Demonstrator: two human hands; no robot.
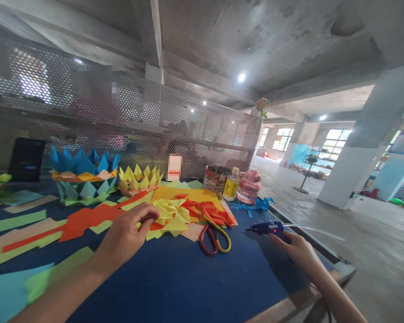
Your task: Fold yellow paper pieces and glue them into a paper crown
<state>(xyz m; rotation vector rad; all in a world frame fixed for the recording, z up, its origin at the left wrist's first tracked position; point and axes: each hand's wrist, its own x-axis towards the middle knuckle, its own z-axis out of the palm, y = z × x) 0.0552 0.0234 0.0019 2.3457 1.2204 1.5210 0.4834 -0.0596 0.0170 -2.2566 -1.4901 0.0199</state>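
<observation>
In the head view my right hand is closed round the grip of a dark blue hot glue gun. A red light glows on its body, and its nozzle points left over the blue table. My left hand has its thumb and fingers drawn together beside a pile of folded yellow paper pieces. What sits between those fingertips, if anything, is hidden. Folded red-orange paper pieces lie right of the yellow ones. Scissors with one red and one yellow handle loop rest between my hands.
Blue and yellow folded-paper crowns stand at the back left. Paper strips cover the left side. A basket, a yellow-labelled bottle and a pink bottle stand at the back right, before a perforated screen.
</observation>
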